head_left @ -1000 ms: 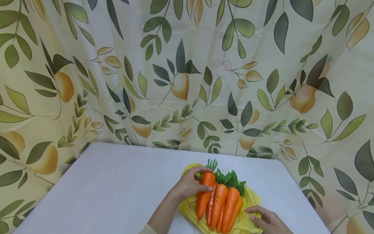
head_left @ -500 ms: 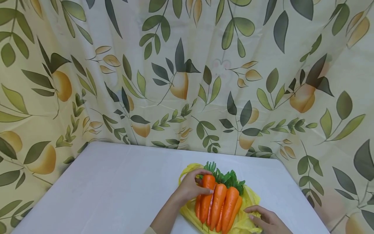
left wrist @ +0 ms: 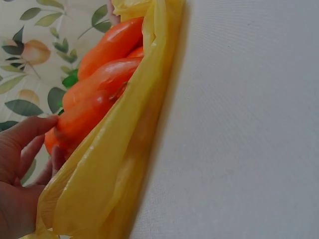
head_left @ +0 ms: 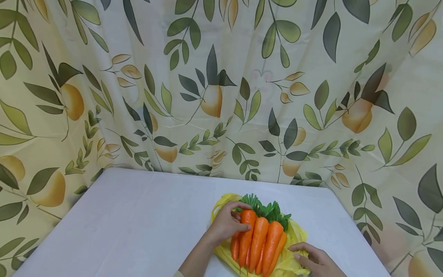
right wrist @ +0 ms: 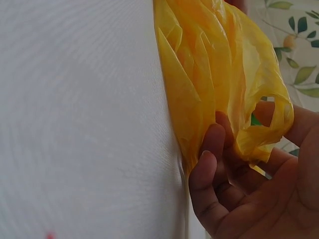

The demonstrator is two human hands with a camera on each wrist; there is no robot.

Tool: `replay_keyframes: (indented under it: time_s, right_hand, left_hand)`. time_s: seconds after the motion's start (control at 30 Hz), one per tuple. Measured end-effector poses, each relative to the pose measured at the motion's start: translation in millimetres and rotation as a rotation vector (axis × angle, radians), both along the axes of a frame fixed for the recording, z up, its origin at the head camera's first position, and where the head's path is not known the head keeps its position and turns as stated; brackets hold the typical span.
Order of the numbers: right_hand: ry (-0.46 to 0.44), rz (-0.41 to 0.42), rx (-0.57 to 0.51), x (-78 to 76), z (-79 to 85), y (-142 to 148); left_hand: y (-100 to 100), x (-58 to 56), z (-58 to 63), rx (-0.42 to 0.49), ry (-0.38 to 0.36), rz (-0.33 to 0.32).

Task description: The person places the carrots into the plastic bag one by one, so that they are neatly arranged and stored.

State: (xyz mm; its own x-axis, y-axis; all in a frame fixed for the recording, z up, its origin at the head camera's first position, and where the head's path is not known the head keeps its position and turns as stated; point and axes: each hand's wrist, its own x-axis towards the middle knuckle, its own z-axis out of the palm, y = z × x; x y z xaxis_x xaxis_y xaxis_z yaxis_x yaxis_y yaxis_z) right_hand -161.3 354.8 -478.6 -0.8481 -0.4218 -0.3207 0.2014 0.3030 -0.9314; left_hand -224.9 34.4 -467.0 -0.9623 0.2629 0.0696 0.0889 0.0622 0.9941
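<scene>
Several orange carrots (head_left: 260, 238) with green tops (head_left: 271, 211) lie side by side on a spread yellow plastic bag (head_left: 297, 236). My left hand (head_left: 225, 222) holds the upper left carrot (head_left: 247, 223), thumb on its front and fingers near its top end. In the left wrist view that carrot (left wrist: 82, 124) rests against its neighbours, behind the raised side of the bag (left wrist: 114, 174). At the bag's right edge, my right hand (head_left: 316, 258) grips the thin plastic; the right wrist view has its fingers (right wrist: 202, 186) curled at the crumpled bag (right wrist: 194, 84) beside a loop handle.
The white table (head_left: 138, 223) reaches out to the left and behind the bag. A curtain (head_left: 194, 127) printed with leaves and fruit hangs along the table's back and sides.
The carrot in my left hand has come down slightly toward me and lies closer against the others, its green top lower. My right hand stays at the bag's edge.
</scene>
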Motion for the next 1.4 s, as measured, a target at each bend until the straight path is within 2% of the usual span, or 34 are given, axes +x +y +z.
replay_keyframes:
  time_s: [0.17,0.4,1.0,1.4]
  right_hand:
    - [0.01,-0.001,0.01,0.1,-0.1,1.2]
    - [-0.001,0.012,-0.02,0.1,-0.8,1.3]
    - [0.005,-0.01,0.021,0.3,-2.4,0.1]
    - [0.041,0.004,0.052,-3.3,-3.5,1.2]
  left_hand:
    - [-0.7,-1.1,-0.1,-0.03,0.019,-0.004]
    - [-2.1,-1.3,-2.6,-0.072,-0.004,0.0]
    - [-4.0,-2.4,-1.8,-0.083,0.007,-0.015]
    - [-8.2,-1.3,8.2,-0.085,0.01,-0.025]
